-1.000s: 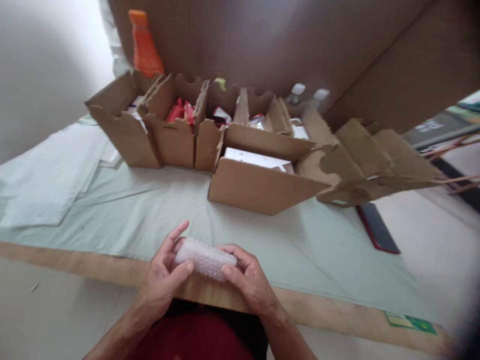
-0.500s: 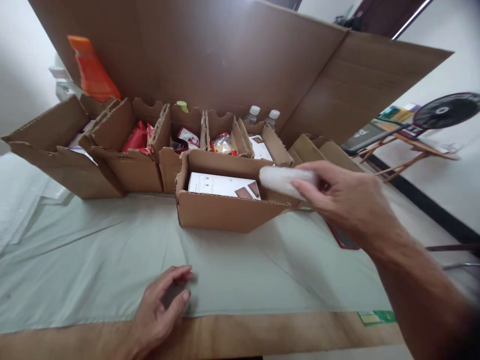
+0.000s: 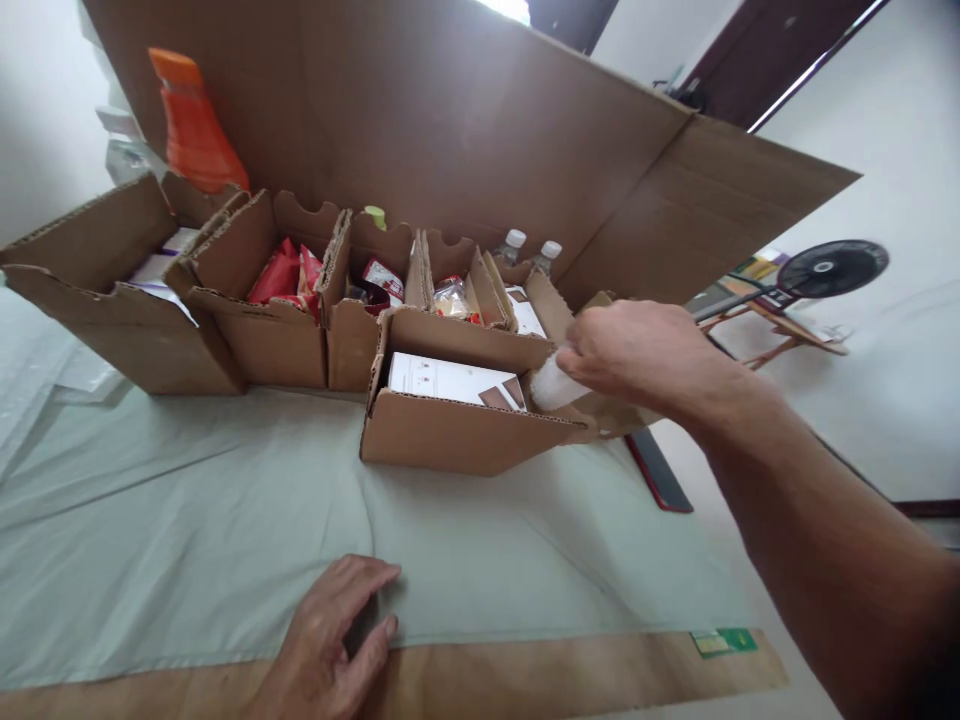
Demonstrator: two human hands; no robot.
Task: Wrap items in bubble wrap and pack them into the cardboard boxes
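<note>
My right hand [image 3: 637,352] is closed on a white bundle that looks like bubble wrap [image 3: 553,386]. Its lower end dips inside the right part of the front cardboard bin [image 3: 469,438]; what is wrapped in it cannot be made out. Left of the bundle, a white box with brown patches [image 3: 454,380] lies in the same bin. My left hand [image 3: 334,630] rests near the front edge of the green cloth [image 3: 247,520], thumb and fingers apart, holding nothing.
Behind stands a row of cardboard bins [image 3: 277,345] with red packets [image 3: 283,272] and other packages. An orange bottle [image 3: 196,130] and two white-capped bottles [image 3: 550,250] stand behind them, before a tall cardboard panel [image 3: 420,110]. A dark flat object [image 3: 660,475] lies at right.
My right hand has tipped the white bundle downward, and its end has gone into the front bin. The left hand has shifted slightly and stays open. The whole view has turned a little.
</note>
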